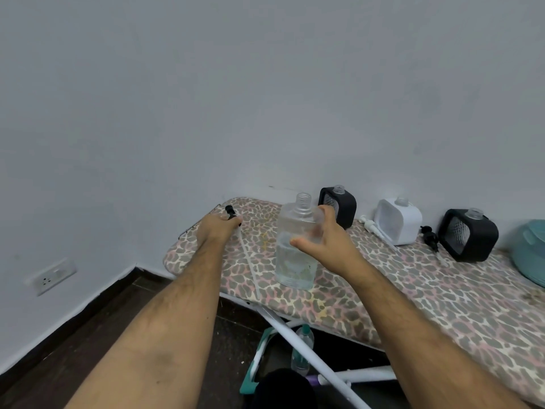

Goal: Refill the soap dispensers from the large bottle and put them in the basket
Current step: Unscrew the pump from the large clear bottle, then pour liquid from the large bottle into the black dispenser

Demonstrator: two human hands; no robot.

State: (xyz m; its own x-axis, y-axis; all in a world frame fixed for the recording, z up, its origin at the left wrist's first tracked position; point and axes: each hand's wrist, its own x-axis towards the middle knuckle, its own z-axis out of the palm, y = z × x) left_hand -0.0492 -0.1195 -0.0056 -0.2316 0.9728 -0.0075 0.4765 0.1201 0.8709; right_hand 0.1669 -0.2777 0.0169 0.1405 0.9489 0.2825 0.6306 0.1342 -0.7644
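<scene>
A large clear bottle stands upright and uncapped on the leopard-print board, partly filled with clear liquid. My right hand grips its upper body, thumb in front. My left hand holds a black pump head at the board's far left end; its long tube lies on the board. Three uncapped dispensers stand along the wall: a black one, a white one, another black one. A teal basket sits at the right edge, cut off.
A white pump lies beside the white dispenser and a black pump between the white and right black dispensers. Under the board are white metal legs, a small plastic bottle and a teal object on the dark floor. A wall socket is at left.
</scene>
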